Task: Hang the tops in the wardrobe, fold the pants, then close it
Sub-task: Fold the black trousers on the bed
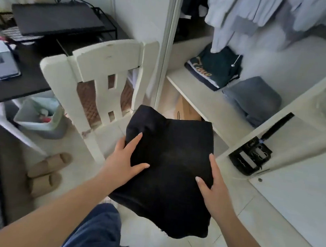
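Note:
A folded black pair of pants [170, 163] hangs in mid-air in front of the open wardrobe, held between both hands. My left hand [128, 157] grips its left edge, thumb and one finger lying on top, the other fingers hidden beneath. My right hand [212, 185] grips the right edge in the same way. On the wardrobe shelf [197, 98] lie a folded dark green garment [213, 68] and a folded grey-blue garment [253, 99]. Pale tops [244, 14] hang above them.
A white chair [107, 74] stands just left of the wardrobe. The wardrobe door [293, 196], with a black fitting [251, 153], is at the right. A cardboard box [184, 109] sits under the shelf. Left are a dark desk [25, 81], a bin [39, 117] and slippers [47, 170].

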`<act>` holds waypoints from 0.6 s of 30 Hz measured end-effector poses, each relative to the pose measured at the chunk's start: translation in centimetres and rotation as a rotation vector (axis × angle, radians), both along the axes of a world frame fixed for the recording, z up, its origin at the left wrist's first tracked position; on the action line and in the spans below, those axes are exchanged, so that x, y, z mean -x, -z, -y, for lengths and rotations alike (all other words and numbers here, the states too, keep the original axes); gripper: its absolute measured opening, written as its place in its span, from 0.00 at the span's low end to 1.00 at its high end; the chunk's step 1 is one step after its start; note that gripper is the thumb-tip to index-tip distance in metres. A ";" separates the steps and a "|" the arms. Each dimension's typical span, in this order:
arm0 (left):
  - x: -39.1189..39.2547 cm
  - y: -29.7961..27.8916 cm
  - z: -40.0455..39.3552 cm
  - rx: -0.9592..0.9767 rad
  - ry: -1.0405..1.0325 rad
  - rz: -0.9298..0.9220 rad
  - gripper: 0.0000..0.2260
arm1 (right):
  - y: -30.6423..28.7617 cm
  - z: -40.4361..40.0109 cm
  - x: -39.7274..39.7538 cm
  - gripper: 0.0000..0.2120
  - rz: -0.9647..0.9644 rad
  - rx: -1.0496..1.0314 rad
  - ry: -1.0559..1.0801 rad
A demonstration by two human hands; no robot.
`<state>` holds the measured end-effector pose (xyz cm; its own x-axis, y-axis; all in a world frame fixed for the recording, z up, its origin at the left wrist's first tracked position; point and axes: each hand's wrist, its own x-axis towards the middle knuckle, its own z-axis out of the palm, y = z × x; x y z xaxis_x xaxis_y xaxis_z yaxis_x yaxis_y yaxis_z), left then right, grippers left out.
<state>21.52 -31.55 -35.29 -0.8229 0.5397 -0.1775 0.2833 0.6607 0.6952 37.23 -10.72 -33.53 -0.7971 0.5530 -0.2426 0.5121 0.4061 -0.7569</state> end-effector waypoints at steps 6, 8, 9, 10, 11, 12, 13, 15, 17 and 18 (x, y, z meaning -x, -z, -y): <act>10.6 0.1 -6.9 0.059 0.375 -0.086 0.39 | 0.1 -0.9 6.8 0.30 0.009 0.014 0.297; 13.3 -0.1 -10.4 0.044 0.441 -0.095 0.38 | -0.4 -2.2 8.5 0.31 0.028 -0.011 0.372; 14.6 0.1 -12.5 0.023 0.471 -0.092 0.38 | -0.3 -3.3 9.0 0.31 0.037 -0.025 0.416; 15.6 0.0 -13.9 -0.003 0.486 -0.084 0.38 | -0.4 -4.1 9.5 0.32 0.044 -0.044 0.441; 16.7 0.3 -16.1 -0.027 0.520 -0.085 0.38 | -0.4 -5.3 10.0 0.32 0.053 -0.059 0.476; 17.5 0.4 -17.4 -0.040 0.538 -0.080 0.37 | -0.6 -6.0 10.5 0.32 0.055 -0.073 0.491; 18.4 0.6 -19.4 -0.054 0.569 -0.087 0.37 | -0.4 -7.2 11.0 0.33 0.058 -0.079 0.522; 19.7 1.0 -22.9 -0.065 0.618 -0.105 0.38 | -0.2 -9.3 12.0 0.33 0.068 -0.086 0.576; 20.9 1.7 -26.5 -0.077 0.661 -0.127 0.38 | 0.5 -11.6 13.1 0.33 0.074 -0.088 0.626; 21.4 1.9 -27.6 -0.084 0.670 -0.133 0.38 | 0.7 -12.3 13.6 0.33 0.078 -0.091 0.641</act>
